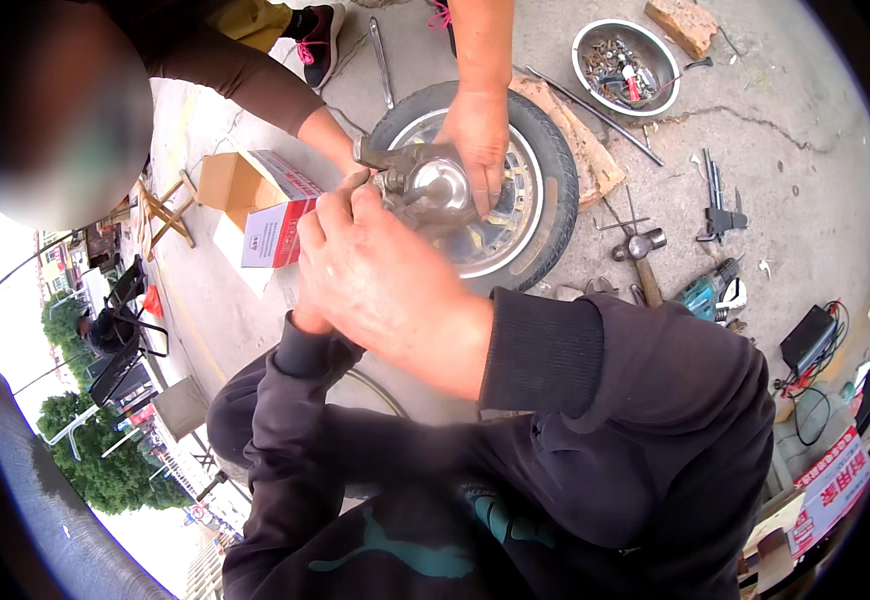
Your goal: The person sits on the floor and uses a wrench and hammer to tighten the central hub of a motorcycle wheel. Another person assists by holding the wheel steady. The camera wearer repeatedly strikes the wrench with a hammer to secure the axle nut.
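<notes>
Black-tyred, the wheel [553, 190] lies before the person, right of an open cardboard box [273, 238]. The right hand [385, 275] curls beside its metal hub [441, 182], the left hand [310, 314] mostly hidden behind; I cannot tell either's grip.

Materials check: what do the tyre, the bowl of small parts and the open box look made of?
Tyre: most likely black rubber, matte with grooved tread.
Bowl: probably stainless steel, given its shiny, silvery rim.
Open box: cardboard, by its plain brown inside and folded flaps; the printed outside looks smooth.
</notes>
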`<action>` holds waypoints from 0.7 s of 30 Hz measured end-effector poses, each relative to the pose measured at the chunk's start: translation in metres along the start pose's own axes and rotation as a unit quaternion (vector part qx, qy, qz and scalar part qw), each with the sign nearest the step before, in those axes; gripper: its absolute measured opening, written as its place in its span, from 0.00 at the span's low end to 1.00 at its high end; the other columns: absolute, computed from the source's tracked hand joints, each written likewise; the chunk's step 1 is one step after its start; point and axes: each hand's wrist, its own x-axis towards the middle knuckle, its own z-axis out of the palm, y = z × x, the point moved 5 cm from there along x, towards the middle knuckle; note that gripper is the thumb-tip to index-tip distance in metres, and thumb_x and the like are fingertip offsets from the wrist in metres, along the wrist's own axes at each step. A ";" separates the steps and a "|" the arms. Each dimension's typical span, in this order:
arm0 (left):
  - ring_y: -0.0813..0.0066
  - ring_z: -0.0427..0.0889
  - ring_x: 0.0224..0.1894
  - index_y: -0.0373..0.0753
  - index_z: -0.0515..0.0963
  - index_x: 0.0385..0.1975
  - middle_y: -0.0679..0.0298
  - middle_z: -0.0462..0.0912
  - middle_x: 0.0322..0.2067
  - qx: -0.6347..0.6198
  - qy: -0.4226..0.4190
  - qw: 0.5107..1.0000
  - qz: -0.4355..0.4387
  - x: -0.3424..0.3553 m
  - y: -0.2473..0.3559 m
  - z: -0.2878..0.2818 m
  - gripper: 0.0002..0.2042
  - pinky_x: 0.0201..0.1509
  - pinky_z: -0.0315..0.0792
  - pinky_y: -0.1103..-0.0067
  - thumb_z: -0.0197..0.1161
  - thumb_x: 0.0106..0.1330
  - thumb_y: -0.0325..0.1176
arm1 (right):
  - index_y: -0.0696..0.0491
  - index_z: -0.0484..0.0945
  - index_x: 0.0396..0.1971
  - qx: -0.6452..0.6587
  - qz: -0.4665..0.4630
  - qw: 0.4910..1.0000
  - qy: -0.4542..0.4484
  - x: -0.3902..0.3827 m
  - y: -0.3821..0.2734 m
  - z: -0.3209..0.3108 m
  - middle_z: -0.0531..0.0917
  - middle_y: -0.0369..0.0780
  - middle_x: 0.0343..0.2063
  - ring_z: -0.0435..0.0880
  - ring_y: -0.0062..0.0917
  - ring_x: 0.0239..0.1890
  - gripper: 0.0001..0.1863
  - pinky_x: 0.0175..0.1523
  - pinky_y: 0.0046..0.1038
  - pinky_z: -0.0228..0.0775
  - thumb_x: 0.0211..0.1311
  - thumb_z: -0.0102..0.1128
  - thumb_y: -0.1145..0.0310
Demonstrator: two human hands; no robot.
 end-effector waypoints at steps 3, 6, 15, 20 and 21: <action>0.66 0.79 0.48 0.42 0.84 0.33 0.66 0.85 0.42 -0.098 0.073 0.992 -0.032 0.014 0.015 -0.014 0.08 0.48 0.75 0.79 0.67 0.53 0.24 | 0.59 0.83 0.39 -0.030 0.060 0.998 -0.012 0.001 0.013 -0.005 0.84 0.49 0.39 0.81 0.37 0.41 0.17 0.44 0.36 0.70 0.63 0.54 0.61; 0.69 0.81 0.43 0.41 0.84 0.29 0.70 0.88 0.41 -0.128 0.043 0.990 -0.044 0.013 0.007 -0.014 0.07 0.47 0.75 0.80 0.67 0.50 0.22 | 0.59 0.81 0.40 -0.003 0.080 0.994 -0.078 0.009 0.009 0.003 0.85 0.56 0.40 0.81 0.33 0.34 0.16 0.36 0.32 0.68 0.63 0.53 0.63; 0.70 0.81 0.45 0.38 0.76 0.44 0.66 0.85 0.45 -0.290 -0.065 0.936 -0.191 0.006 -0.031 0.009 0.17 0.51 0.73 0.78 0.67 0.54 0.25 | 0.57 0.80 0.33 0.124 0.050 0.991 0.013 -0.003 0.032 0.003 0.80 0.42 0.29 0.72 0.26 0.30 0.17 0.34 0.28 0.64 0.68 0.51 0.58; 0.66 0.82 0.48 0.35 0.69 0.62 0.56 0.82 0.46 -0.381 -0.147 0.874 -0.263 0.005 -0.037 0.020 0.30 0.56 0.74 0.73 0.69 0.58 0.25 | 0.57 0.79 0.37 0.162 0.005 0.986 0.037 0.000 0.040 0.011 0.74 0.36 0.25 0.71 0.25 0.31 0.15 0.33 0.28 0.62 0.65 0.54 0.60; 0.64 0.80 0.52 0.35 0.64 0.65 0.55 0.81 0.50 -0.445 -0.135 0.852 -0.241 0.006 -0.046 0.036 0.34 0.59 0.73 0.70 0.72 0.57 0.26 | 0.57 0.79 0.37 0.157 0.000 0.987 0.032 0.001 0.042 0.010 0.76 0.38 0.28 0.72 0.27 0.33 0.15 0.33 0.30 0.63 0.65 0.53 0.60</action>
